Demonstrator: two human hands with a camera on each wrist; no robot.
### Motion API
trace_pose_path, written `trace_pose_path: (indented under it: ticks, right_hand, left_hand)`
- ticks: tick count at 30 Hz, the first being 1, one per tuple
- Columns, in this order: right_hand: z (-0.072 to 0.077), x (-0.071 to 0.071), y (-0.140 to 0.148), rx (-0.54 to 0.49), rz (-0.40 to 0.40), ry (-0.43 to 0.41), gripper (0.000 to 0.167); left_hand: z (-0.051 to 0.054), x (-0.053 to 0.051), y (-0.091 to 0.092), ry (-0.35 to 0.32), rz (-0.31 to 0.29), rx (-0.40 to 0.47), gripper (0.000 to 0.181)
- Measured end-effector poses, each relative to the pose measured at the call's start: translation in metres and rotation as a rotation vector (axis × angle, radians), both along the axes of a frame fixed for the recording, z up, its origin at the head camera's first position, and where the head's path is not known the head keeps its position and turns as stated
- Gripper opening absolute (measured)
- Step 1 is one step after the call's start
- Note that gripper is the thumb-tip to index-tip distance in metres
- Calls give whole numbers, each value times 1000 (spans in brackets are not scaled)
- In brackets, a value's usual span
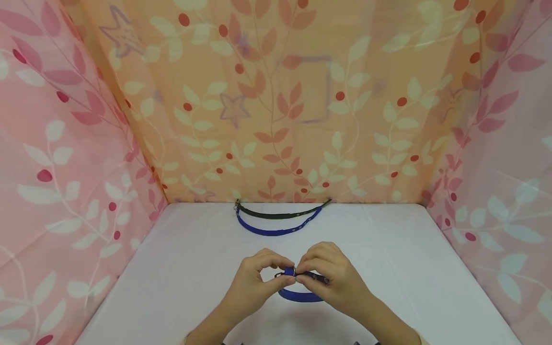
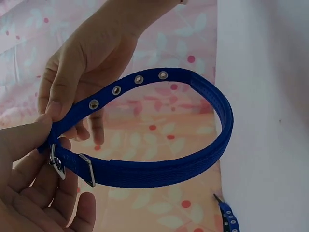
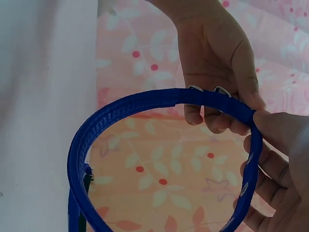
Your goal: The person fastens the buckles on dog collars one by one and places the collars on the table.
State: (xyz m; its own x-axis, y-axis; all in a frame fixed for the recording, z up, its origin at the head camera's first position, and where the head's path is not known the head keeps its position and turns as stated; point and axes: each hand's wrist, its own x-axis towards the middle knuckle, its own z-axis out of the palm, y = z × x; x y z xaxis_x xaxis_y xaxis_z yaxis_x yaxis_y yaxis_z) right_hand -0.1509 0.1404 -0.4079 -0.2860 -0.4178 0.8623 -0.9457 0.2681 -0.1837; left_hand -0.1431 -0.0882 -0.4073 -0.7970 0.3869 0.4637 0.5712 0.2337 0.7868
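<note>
Green collar (image 1: 271,216), far blue collar (image 1: 269,233) on white table (image 1: 172,273), leafy backdrop (image 1: 276,143)

Blue collar (image 2: 161,173) curves in a loop. Left hand (image 2: 26,191) pinches the collar beside its buckle (image 2: 58,166); right hand (image 2: 82,72) pinches the collar's eyeleted end. Another strap (image 2: 231,218) appears below the collar.

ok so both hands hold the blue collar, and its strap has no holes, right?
No holes is wrong: the left wrist view shows four metal-rimmed eyelets in the blue collar. The left hand and right hand both hold it.
</note>
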Motion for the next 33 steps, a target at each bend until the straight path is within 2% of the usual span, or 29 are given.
trace_pose_path:
  ticks: [3,6,9,12,17,24,30,33]
  right_hand:
    - [2,1,3,28,-26,-48,17]
    - [6,1,11,75,-72,-154,24]
    - [9,1,20,131,-125,-279,27]
    - [12,2,26,175,-169,-350,27]
    - [12,1,27,172,-201,-377,22]
    - [8,0,21,119,-205,-425,20]
    - [4,1,17,79,-194,-443,26]
    - [3,1,16,63,-182,-437,27]
  left_hand:
    - [3,0,-3,-71,25,-12,20]
    - [7,-2,-7,-131,64,-12,21]
    - [11,-4,-12,-157,109,4,21]
    - [14,-6,-17,-167,152,33,21]
    - [16,-7,-20,-199,154,123,22]
    - [14,-6,-15,-311,137,259,26]
    - [12,-5,-11,-324,149,308,25]
    - [11,-4,-9,-330,112,324,24]
